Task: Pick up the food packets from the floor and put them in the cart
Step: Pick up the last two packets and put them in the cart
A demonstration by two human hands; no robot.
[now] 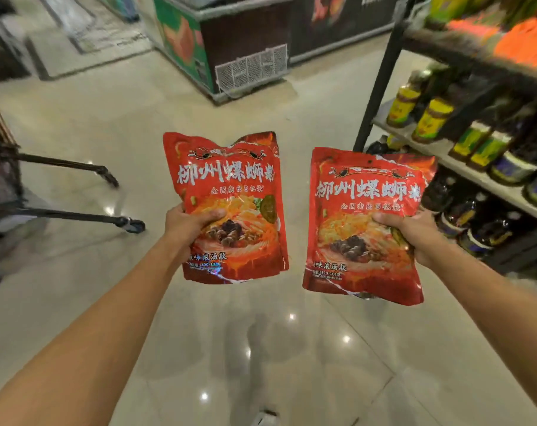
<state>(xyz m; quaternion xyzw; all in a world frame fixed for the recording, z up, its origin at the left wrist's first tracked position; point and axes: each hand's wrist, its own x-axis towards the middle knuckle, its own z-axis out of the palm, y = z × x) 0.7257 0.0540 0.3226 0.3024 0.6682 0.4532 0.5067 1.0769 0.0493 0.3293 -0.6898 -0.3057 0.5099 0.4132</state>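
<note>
My left hand (187, 229) grips red noodle packets (230, 186) by their left edge, thumb across the front; a second packet's edges show behind the front one. My right hand (411, 235) grips another red packet (362, 229) by its right edge, and a further packet's edge peeks out behind it. Both bundles are held upright above the shiny floor, side by side and apart. The cart (3, 179) stands at the far left, only its dark frame, basket side and a wheel (133, 225) showing.
A shelf rack (464, 155) with dark bottles and yellow-labelled jars runs along the right. A chest freezer (230, 47) stands ahead at the back. Glossy beige floor tiles (261, 348) lie below my arms. My shoe tip (265, 418) shows at the bottom.
</note>
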